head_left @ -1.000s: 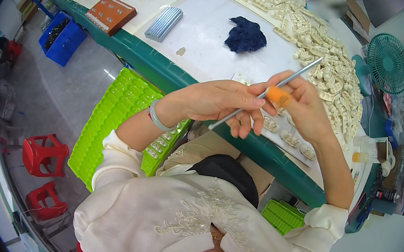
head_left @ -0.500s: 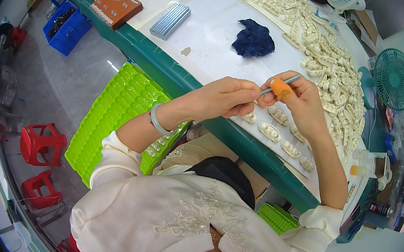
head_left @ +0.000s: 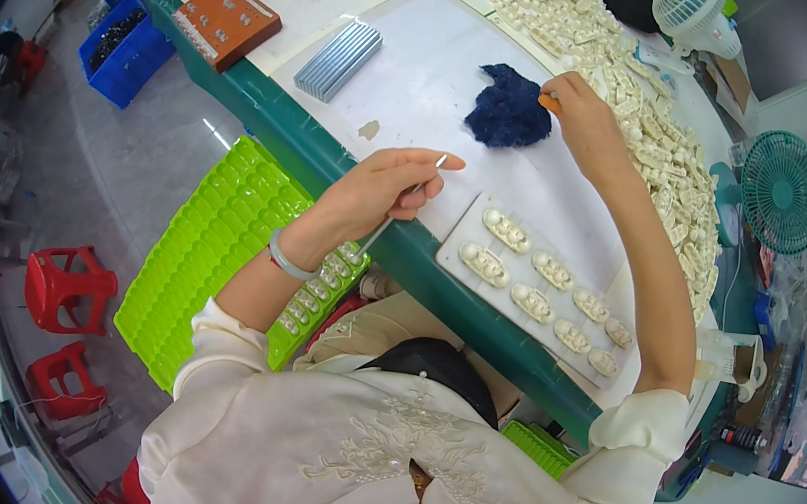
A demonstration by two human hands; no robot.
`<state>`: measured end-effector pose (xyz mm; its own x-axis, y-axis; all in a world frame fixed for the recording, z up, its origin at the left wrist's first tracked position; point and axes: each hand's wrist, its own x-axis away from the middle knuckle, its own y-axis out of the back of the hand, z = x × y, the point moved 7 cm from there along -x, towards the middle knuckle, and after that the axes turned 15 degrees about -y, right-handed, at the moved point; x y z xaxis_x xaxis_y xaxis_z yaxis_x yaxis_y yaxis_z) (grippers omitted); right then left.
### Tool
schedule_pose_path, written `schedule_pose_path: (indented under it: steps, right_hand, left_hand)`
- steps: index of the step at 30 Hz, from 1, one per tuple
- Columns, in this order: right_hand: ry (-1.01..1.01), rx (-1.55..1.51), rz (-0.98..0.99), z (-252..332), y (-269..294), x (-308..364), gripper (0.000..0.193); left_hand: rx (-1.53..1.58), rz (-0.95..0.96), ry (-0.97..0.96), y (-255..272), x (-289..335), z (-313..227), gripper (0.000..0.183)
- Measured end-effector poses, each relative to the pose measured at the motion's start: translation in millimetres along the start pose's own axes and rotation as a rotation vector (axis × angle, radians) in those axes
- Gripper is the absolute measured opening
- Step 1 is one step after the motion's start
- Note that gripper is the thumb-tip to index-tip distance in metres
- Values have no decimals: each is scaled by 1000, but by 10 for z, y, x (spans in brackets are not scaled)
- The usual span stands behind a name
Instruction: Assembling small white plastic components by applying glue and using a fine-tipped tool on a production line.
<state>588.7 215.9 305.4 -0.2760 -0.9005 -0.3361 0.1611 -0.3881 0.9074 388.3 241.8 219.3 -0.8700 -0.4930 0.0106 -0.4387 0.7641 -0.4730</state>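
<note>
Left hand (head_left: 391, 186) grips rod (head_left: 375, 236): likely light, stiff; hold mid-shaft. Right hand (head_left: 586, 121) beside soft-looking blue lump (head_left: 506, 114), right edge; grip unclear.

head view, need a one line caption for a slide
Left hand holding a thin silvery rod, right hand at the edge of a dark blue lump, white board of cream pieces nearby.
</note>
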Motion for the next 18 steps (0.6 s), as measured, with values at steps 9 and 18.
schedule_pose_path:
  steps: [9, 18]
  right_hand:
    - [-158, 79, 201, 52, -429, -438, 19]
    - [51, 96, 267, 219, -747, -600, 12]
  left_hand:
    - [165, -69, -17, 83, 82, 73, 36]
    - [273, -50, 22, 76, 116, 148, 33]
